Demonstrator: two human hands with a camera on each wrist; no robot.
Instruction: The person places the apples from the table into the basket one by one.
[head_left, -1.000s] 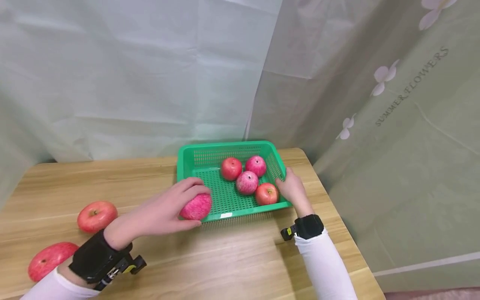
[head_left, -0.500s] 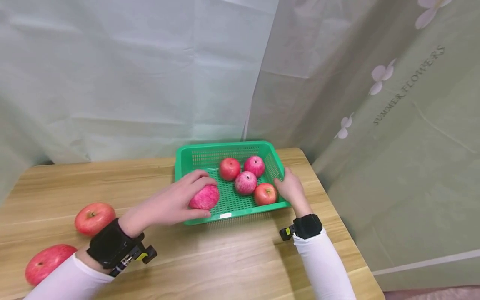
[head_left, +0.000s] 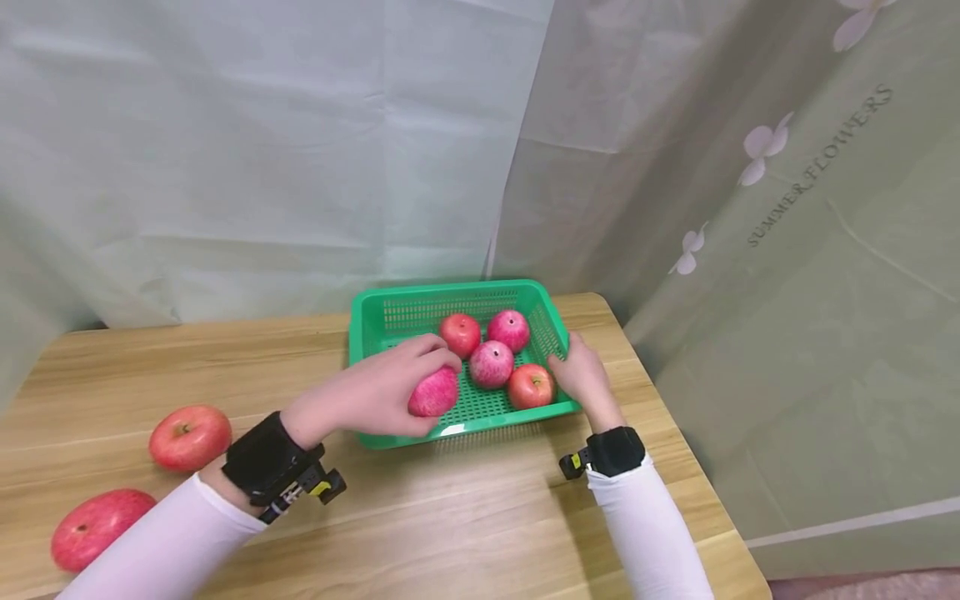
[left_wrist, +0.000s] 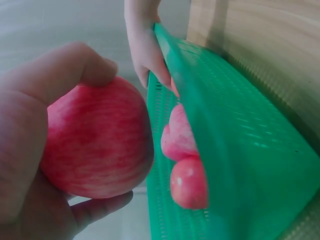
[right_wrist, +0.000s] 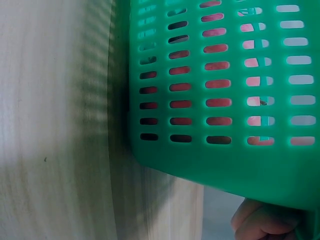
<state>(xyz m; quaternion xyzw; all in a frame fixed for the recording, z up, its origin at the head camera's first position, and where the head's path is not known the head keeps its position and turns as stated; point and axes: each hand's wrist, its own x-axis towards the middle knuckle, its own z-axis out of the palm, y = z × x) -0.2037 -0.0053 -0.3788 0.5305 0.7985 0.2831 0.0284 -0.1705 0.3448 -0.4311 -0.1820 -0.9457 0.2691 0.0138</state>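
Note:
My left hand [head_left: 390,387] grips a pinkish-red apple [head_left: 435,393] above the left front part of a green plastic basket [head_left: 367,333]. In the left wrist view, thumb and fingers wrap round that apple [left_wrist: 100,142], and it is apart from the basket wall [left_wrist: 240,150]. My right hand [head_left: 583,377] grips the basket's right rim, thumb on the inner side; in the right wrist view its curled fingers [right_wrist: 262,222] show under the rim. Inside the basket sit several apples, among them a striped pink apple [head_left: 492,364] and an orange-red apple [head_left: 532,387] by the right hand.
On the wooden table [head_left: 450,517], a red apple [head_left: 191,437] and another red apple [head_left: 101,527] lie at the left, the latter beside the left sleeve. A pale curtain [head_left: 285,167] hangs behind the table, and a printed curtain [head_left: 810,333] hangs along its right side.
My left hand has carried its apple rightward, from the basket's left front corner to over the inside. The right hand keeps its grip on the rim, and the basket has barely moved.

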